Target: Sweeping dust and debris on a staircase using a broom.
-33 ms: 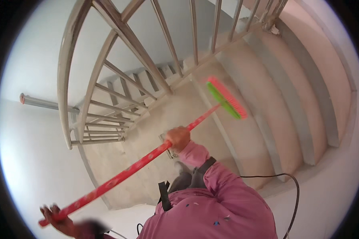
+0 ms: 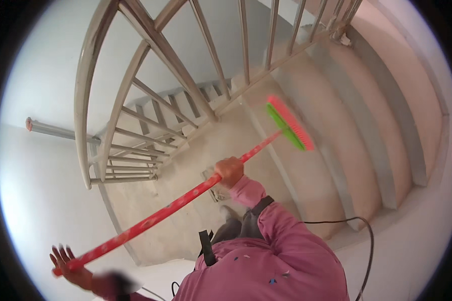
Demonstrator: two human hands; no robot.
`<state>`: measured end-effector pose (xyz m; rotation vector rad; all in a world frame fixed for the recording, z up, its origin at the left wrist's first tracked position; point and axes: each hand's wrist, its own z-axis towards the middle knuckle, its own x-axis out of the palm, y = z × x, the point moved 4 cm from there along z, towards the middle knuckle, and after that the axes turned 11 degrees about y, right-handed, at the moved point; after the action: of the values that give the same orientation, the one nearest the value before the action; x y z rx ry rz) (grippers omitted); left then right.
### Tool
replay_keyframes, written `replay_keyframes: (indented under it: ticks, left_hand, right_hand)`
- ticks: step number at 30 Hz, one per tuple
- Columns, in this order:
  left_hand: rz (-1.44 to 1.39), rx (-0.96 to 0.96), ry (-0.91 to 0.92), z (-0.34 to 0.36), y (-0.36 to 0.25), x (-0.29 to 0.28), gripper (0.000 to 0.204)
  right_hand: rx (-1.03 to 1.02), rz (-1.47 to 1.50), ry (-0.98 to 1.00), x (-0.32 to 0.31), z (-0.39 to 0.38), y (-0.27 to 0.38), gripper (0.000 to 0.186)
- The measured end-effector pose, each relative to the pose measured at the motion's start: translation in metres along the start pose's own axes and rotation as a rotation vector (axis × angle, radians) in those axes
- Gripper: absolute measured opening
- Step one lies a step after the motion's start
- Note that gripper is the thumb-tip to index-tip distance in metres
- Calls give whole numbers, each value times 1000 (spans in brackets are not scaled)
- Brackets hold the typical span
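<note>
A long-handled broom (image 2: 160, 212) with a red patterned handle runs slantwise across the view. Its green head with pink bristles (image 2: 292, 123) is at the first steps on the right, slightly blurred. My right hand (image 2: 229, 171) is wrapped round the handle about midway along. Toward the lower left, my left hand (image 2: 71, 270) has its fingers spread, and the end of the handle lies across its palm. Dusty concrete steps (image 2: 321, 165) curve away to the right of the landing (image 2: 186, 220).
A metal railing (image 2: 150, 98) bounds the far left side, with a lower stair flight (image 2: 178, 108) visible beyond its bars. A white wall (image 2: 40, 190) stands at the left. Near my feet lies a flat dusty thing (image 2: 217, 193). A black cable (image 2: 371, 241) loops at my right.
The broom has shifted slightly to the right, its head moving toward the steps. Both hands have moved right with it, and my left hand's fingers have straightened and spread.
</note>
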<state>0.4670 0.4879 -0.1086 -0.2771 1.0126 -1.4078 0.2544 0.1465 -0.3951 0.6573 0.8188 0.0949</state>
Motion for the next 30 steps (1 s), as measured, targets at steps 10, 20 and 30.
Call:
replay_keyframes:
  ticks: [10,20,30]
  left_hand:
    - [1073,408,881,-3,26,119,23]
    - [1168,275,1092,-3,39,138,37]
    - [1135,-160,1166,-89,108,144,27]
  right_hand:
    - [211,-160,113,47,-63,-87,16]
    - [361,-39,-149,81,-45,-55,17]
    - [125,-11,-9,145,-19,-129,10]
